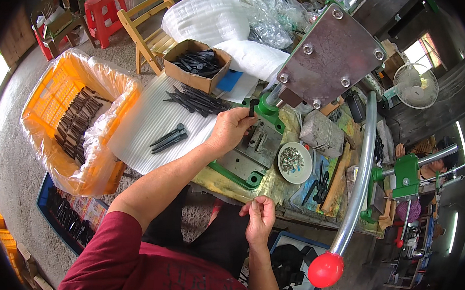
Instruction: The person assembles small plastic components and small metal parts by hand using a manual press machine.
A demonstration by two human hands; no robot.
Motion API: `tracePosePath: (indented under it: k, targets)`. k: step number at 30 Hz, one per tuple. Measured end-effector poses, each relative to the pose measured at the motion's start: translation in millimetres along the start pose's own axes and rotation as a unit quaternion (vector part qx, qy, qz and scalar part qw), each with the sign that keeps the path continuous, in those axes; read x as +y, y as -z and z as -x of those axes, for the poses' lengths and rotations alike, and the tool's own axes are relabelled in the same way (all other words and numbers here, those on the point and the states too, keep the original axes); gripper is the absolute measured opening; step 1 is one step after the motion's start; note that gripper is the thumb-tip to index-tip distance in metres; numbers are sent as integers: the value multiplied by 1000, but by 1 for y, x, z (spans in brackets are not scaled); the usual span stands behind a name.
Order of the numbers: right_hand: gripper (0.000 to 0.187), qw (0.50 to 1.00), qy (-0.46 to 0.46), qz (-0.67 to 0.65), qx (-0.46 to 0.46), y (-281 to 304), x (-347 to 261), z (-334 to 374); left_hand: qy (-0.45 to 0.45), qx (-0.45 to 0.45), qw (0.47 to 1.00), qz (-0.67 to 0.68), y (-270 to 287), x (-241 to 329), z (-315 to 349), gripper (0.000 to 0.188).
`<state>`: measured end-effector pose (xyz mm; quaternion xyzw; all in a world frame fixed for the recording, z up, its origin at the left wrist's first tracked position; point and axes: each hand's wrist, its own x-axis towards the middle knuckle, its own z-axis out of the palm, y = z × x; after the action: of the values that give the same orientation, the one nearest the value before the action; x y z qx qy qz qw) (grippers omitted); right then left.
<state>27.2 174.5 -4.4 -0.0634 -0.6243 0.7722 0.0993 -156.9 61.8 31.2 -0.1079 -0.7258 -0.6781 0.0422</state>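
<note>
Over the green-framed base of a hand press (249, 179), my left hand (230, 127) pinches a slim black part (253, 107) that stands upright between thumb and fingers. Its lower end is hidden by my fingers. My right hand (260, 218) is near the bench's front edge, thumb and fingertips pressed together; whatever they hold is too small to make out. Between the press base and a grey block (322, 133) sits a white bowl (307, 174) of small metal pins or rivets. Left of the press, several finished-looking black pieces (170, 138) lie on white foam sheet (136, 138).
The press's steel lever (364, 170) with a red ball knob (325, 270) hangs on the right. A cardboard box (215, 81) of black parts and a loose pile (198, 100) are behind my left arm. An orange crate (121, 117) lined with plastic stands at left.
</note>
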Motion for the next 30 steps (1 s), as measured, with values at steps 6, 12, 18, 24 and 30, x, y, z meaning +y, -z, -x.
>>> tracePosePath:
  k: [6,12,18,24,30]
  targets:
    - [10,999,50,1,4,7,-8,-2,-95,-32,993,-66,2,3,-6,10]
    - [5,957,274,37,83,19,-58,-18,-245,-80,954,-153,3,2,-11,13]
    - [20,818,532,176,132,-4,-146,-16,-237,-76,957,-149,4,1,-9,14]
    - [27,745,604,233,-162,-32,-195,-3,-238,-67,959,-139,2,3,-8,14]
    - [33,746,556,352,-99,-49,-206,2,-223,-68,963,-137,2,3,-8,13]
